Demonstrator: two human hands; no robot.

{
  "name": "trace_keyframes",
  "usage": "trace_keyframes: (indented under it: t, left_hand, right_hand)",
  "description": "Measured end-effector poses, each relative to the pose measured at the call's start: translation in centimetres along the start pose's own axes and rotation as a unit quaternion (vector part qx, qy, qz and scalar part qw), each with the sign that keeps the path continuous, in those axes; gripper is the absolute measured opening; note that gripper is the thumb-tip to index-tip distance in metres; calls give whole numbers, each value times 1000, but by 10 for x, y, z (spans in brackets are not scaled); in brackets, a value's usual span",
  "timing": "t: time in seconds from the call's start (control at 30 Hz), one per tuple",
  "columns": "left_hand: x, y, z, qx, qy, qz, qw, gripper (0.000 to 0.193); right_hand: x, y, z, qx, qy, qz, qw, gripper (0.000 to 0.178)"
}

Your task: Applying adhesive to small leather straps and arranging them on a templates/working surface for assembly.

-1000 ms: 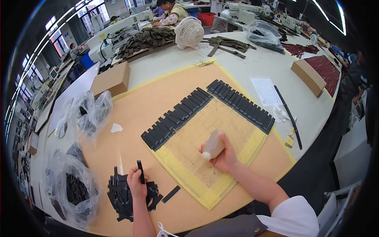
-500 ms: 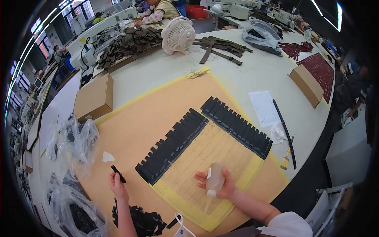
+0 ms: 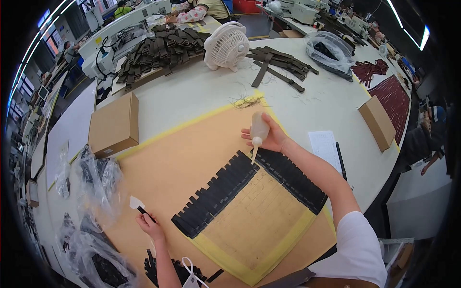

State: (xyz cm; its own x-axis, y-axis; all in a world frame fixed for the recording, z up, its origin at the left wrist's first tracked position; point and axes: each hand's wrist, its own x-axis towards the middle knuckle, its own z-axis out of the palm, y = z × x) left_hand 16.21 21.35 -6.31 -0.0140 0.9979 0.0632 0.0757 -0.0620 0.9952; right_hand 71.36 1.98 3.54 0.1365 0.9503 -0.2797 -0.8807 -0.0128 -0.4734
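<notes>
My right hand (image 3: 275, 138) is wrapped round a translucent squeeze bottle (image 3: 260, 126), tipped with its long nozzle downward. The nozzle's tip is at the far corner of a tan board (image 3: 249, 225) edged with yellow tape, where two rows of black strips meet. One row (image 3: 211, 198) lies along the board's left side, the other row (image 3: 293, 181) along its far right side, partly under my right forearm. Between the fingers of my left hand (image 3: 150, 227) is a short black strip (image 3: 146, 214), held left of the board. Whether liquid leaves the nozzle cannot be seen.
Loose black strips (image 3: 151, 267) are heaped by my left forearm. Clear plastic bags (image 3: 98, 180) lie at the left, near a cardboard box (image 3: 114, 124). A white fan (image 3: 226, 46) and dark webbing straps (image 3: 161, 55) stand farther back. Paper (image 3: 322, 144) lies right of my right arm.
My right hand has carried the bottle away from me, from above the board's near part to its far corner. My left hand still holds the strip, slightly lower in view.
</notes>
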Motion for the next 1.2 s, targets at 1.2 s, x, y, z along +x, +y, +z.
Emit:
trace_keyframes:
  t: [1.2]
  left_hand:
    - [-1, 6, 9, 110, 10, 24, 994, 10]
  right_hand:
    - [21, -232, -167, -14, 128, -351, 928, 99]
